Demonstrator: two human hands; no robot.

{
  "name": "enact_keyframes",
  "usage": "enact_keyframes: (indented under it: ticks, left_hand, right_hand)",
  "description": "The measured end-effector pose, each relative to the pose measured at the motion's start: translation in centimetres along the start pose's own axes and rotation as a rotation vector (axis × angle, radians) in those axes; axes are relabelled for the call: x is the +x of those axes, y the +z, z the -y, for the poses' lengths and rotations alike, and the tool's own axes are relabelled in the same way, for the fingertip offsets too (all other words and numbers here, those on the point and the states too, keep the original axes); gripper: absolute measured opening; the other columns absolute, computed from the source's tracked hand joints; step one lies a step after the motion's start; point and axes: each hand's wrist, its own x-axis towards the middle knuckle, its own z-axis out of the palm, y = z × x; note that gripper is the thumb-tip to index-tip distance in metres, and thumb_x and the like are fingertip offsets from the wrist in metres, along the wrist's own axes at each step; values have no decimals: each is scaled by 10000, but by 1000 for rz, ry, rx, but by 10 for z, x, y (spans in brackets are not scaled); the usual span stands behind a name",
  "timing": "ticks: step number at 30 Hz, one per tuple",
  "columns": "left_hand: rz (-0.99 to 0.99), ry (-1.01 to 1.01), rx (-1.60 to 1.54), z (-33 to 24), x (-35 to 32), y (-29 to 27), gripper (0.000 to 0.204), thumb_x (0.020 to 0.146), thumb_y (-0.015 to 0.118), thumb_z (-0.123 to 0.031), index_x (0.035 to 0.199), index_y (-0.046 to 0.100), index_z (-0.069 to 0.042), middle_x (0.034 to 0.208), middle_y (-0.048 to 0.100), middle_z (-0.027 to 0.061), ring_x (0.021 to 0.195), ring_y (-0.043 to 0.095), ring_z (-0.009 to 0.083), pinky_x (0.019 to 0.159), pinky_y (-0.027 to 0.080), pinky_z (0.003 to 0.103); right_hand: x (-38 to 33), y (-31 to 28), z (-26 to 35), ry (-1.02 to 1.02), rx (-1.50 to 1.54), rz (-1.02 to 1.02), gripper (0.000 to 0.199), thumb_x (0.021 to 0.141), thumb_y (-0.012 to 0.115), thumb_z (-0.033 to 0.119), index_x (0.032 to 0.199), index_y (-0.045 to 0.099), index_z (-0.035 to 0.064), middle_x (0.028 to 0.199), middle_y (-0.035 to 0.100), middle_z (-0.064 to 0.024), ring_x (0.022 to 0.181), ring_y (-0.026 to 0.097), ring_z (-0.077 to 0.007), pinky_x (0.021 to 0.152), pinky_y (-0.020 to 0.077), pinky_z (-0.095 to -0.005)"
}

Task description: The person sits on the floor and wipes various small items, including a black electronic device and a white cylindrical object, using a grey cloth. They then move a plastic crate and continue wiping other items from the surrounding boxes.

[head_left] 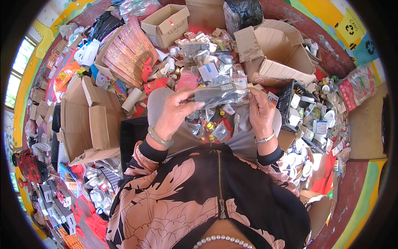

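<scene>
you're holding a clear plastic bag (218, 94) with a dark item inside, both hands up over the clutter pile. your left hand (176, 111) is pinching its left end, fingers closed on it; your right hand (260, 111) is gripping the right end. the bag is sitting just left of the black crate (286, 101), below the open cardboard box (275, 56).

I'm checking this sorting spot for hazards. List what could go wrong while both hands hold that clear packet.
The clear plastic packet, pinched by the left hand and right hand, may slip into the loose clutter below and be hard to find. The open cardboard box crowds the left elbow and might get knocked.
</scene>
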Motion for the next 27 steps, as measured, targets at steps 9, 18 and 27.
enact_keyframes:
  ticks: [9, 18, 27]
  left_hand:
    - [-185, -98, -574, 6, -16, -55, 248, 851, 571, -107, 1067, 533, 11, 997, 607, 166, 822, 599, 255, 789, 488, 369]
    - [-110, -321, -1052, 36, -9, -61, 345, 880, 540, -207, 1135, 483, 19, 1054, 556, 190, 908, 564, 250, 812, 482, 363]
    - [-13, -308, -894, 30, 8, -33, 392, 872, 555, -185, 1159, 448, 60, 1063, 559, 199, 926, 547, 227, 804, 468, 327]
  right_hand:
    - [20, -65, -91, 413, -36, -147, 148, 863, 521, 92, 915, 615, -9, 740, 635, -52, 666, 576, -105, 626, 456, -232]
    - [20, -234, -207, 585, -340, -378, 268, 823, 522, 159, 1000, 618, -19, 878, 634, -100, 822, 568, -162, 761, 444, -278]
    - [-70, -312, -209, 939, 452, -490, 274, 836, 563, 147, 1067, 582, 2, 994, 617, -100, 894, 593, -205, 797, 478, -312]
